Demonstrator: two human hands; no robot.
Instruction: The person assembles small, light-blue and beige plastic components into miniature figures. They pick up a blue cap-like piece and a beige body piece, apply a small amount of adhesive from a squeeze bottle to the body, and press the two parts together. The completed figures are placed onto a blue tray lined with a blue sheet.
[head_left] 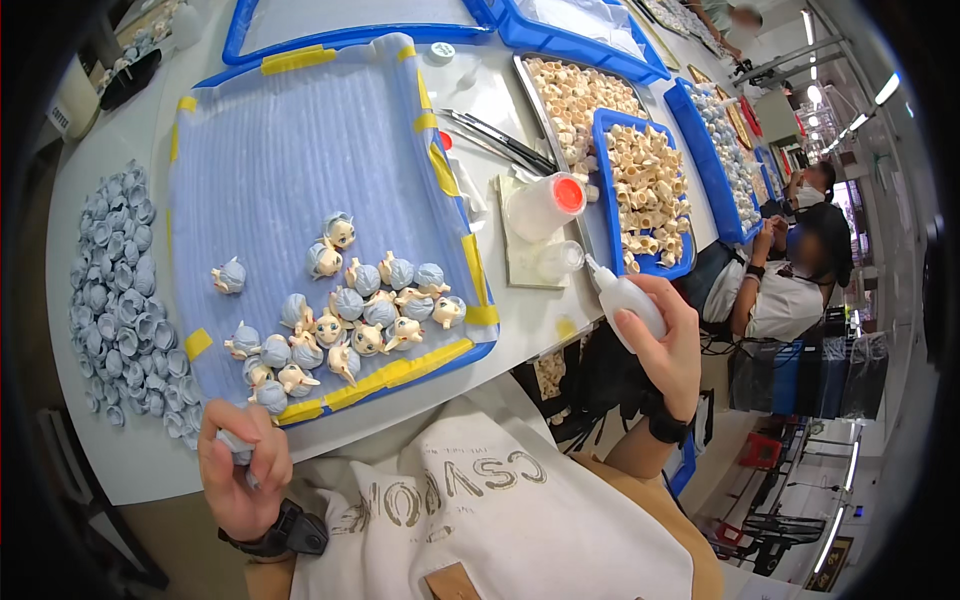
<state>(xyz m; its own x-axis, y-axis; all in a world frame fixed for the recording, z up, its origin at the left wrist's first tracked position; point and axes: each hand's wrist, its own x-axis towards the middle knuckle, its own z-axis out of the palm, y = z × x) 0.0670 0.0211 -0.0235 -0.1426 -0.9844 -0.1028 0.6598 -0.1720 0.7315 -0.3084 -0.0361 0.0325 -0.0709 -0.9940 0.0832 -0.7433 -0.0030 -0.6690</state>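
Note:
My left hand (240, 470) is closed around a light blue doll-hair piece (236, 446), mostly hidden by the fingers, at the table's front edge. In my right hand (665, 345) is a white squeeze bottle (628, 308), its thin nozzle tilted up and left near a small clear cup (558, 262). Several small doll heads (368, 338) with blue hair lie in the lower part of a tray (260, 150) lined with bluish sheeting and edged with yellow tape. A heap of loose blue hair shells (118, 300) lies left of the tray.
Beyond the cup stands a bottle with a red-orange top (568, 196). A blue bin (690, 250) holds cream-coloured parts, beside a metal tray (530, 75) of similar ones. Black pens (500, 140) lie near the lined tray. Other people (795, 290) sit at the right.

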